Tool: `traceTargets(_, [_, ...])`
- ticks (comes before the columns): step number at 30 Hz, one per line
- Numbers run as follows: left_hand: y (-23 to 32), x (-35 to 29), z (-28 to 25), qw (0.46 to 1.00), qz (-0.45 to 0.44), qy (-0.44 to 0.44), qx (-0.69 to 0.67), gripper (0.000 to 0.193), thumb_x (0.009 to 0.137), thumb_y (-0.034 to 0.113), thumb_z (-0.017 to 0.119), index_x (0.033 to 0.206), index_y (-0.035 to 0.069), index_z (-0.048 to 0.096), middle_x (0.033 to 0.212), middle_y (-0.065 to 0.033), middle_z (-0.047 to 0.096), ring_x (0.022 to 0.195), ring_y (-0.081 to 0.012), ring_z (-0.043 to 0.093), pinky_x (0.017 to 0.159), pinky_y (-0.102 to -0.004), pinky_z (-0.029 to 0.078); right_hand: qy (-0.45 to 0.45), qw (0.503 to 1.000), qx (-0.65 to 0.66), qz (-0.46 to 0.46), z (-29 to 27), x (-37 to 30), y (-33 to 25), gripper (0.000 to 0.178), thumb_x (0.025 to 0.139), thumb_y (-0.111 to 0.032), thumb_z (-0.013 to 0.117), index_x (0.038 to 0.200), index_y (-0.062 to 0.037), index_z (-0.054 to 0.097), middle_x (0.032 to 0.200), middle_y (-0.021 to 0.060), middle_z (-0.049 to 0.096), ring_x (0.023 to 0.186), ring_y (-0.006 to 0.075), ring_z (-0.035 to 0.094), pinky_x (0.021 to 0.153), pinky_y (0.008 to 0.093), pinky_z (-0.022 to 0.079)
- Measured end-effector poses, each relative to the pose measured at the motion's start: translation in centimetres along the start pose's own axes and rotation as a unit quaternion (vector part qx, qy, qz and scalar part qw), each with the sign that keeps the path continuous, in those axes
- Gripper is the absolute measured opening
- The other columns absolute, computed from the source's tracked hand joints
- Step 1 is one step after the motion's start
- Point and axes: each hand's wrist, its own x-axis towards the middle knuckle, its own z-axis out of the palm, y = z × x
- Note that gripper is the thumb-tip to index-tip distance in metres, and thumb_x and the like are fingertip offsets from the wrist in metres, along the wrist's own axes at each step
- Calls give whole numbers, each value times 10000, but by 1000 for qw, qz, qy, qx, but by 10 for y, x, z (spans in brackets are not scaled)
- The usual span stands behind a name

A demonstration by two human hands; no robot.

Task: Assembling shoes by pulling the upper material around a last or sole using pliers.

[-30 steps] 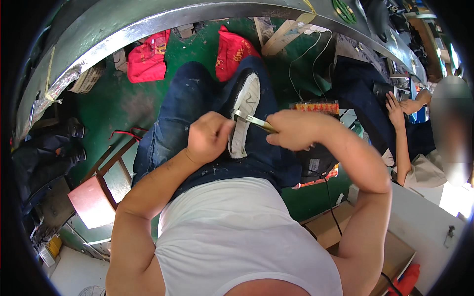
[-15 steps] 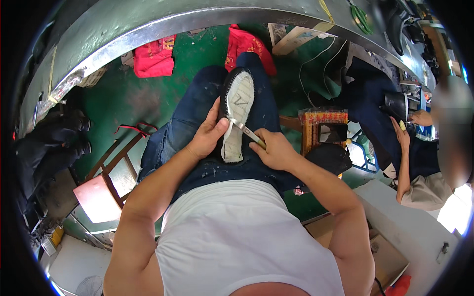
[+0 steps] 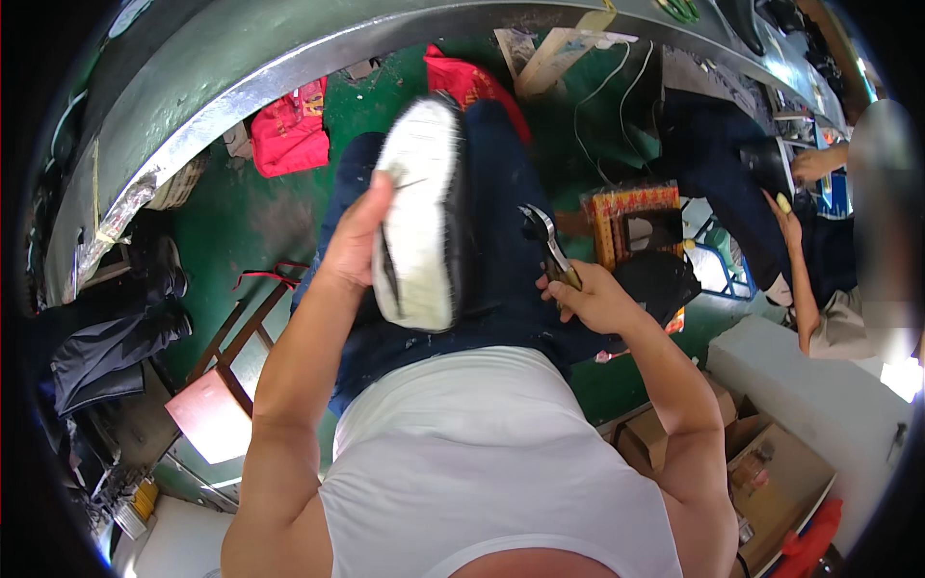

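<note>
Mid-frame, your left hand [image 3: 356, 238] grips the shoe [image 3: 422, 217], seemingly for checking; tool work would need the pliers [image 3: 553, 250] (gripped by your right hand [image 3: 595, 299]) nearer.

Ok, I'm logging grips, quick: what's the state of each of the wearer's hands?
Left hand: holding a black shoe, pale underside showing.
Right hand: closed around the handles of metal pincers.

The camera is worn on your head and looks steeply down, over your white tank top [image 3: 501, 453], to your left hand [image 3: 358, 233] and right hand [image 3: 595, 299], rather near. Its fisheye lens bends the metal-edged workbench [image 3: 251, 58] along the top.
</note>
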Motion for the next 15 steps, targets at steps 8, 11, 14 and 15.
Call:
traceTargets(8, [-26, 68, -36, 984, -31, 100, 143, 673, 864, 592, 676, 1252, 50, 588, 1110, -89, 662, 994, -209, 641, 906, -378, 518, 23, 974, -212, -81, 17, -14, -20, 224, 944, -172, 593, 1000, 45, 580, 869, 206, 644, 759, 346, 639, 721, 406, 510])
traceTargets(11, [-19, 70, -34, 991, -55, 78, 97, 644, 857, 603, 676, 1197, 59, 630, 1061, -95, 683, 940, -217, 660, 886, -391, 529, 66, 931, -290, -212, 22, -22, -16, 233, 912, -136, 595, 1051, 49, 571, 934, 264, 628, 903, 427, 612, 823, 461, 490])
traceTargets(14, [-22, 75, -44, 990, -55, 97, 83, 644, 840, 622, 683, 1171, 70, 651, 1041, -101, 694, 917, -236, 669, 884, -404, 532, 28, 915, -372, -154, 29, -29, -34, 408, 900, -105, 602, 1250, 90, 526, 1119, 273, 626, 1036, 442, 595, 914, 467, 477])
traceTargets(15, [-24, 77, -44, 991, -50, 99, 79, 658, 834, 629, 684, 1182, 71, 646, 1052, -105, 692, 928, -241, 667, 888, -408, 531, 32, 915, -372, -153, 33, -27, -29, 408, 900, -105, 602, 1250, 90, 526, 1119, 273, 626, 1036, 442, 595, 914, 467, 477])
